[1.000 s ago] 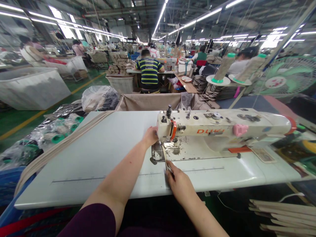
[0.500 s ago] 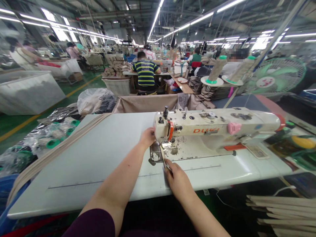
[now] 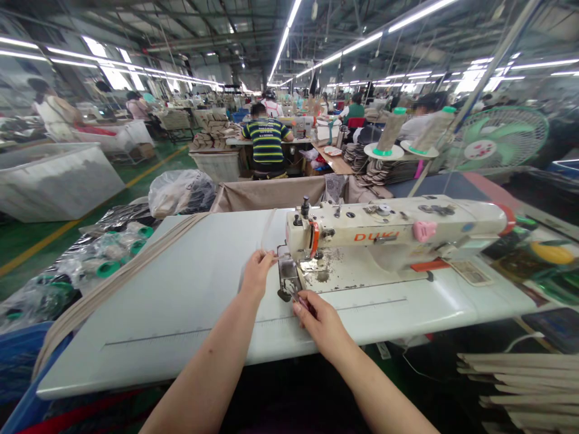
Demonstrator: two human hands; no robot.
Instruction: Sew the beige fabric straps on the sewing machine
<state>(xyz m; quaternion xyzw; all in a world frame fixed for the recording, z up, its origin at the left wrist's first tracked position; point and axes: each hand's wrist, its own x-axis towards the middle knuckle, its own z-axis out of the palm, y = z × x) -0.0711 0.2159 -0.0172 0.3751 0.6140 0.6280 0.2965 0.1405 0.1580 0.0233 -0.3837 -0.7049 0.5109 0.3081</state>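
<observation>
My left hand [image 3: 257, 276] is closed in a pinch just left of the needle area of a sewing machine [image 3: 393, 235]. A thin pale fabric strip [image 3: 270, 224] curves across the table behind it and runs to the pinched fingers. My right hand [image 3: 319, 316] is closed around small metal thread snips [image 3: 296, 296], their tips pointing at the front of the metal plate [image 3: 287, 272]. Another narrow beige strip [image 3: 301, 278] lies over the plate edge, leading toward the presser foot [image 3: 310, 264]. The fingers partly hide the snips.
A bundle of long beige strips [image 3: 122, 274] hangs over the table's left side. More strips [image 3: 529, 380] lie low at the right. Thread cones [image 3: 391, 134] and a green fan [image 3: 493, 144] stand behind the machine. A person in a striped shirt [image 3: 266, 140] sits ahead.
My left hand has come back from beside the machine head, toward me and left. A pale strip now shows behind it. The snips in my right hand have moved slightly left, toward the plate.
</observation>
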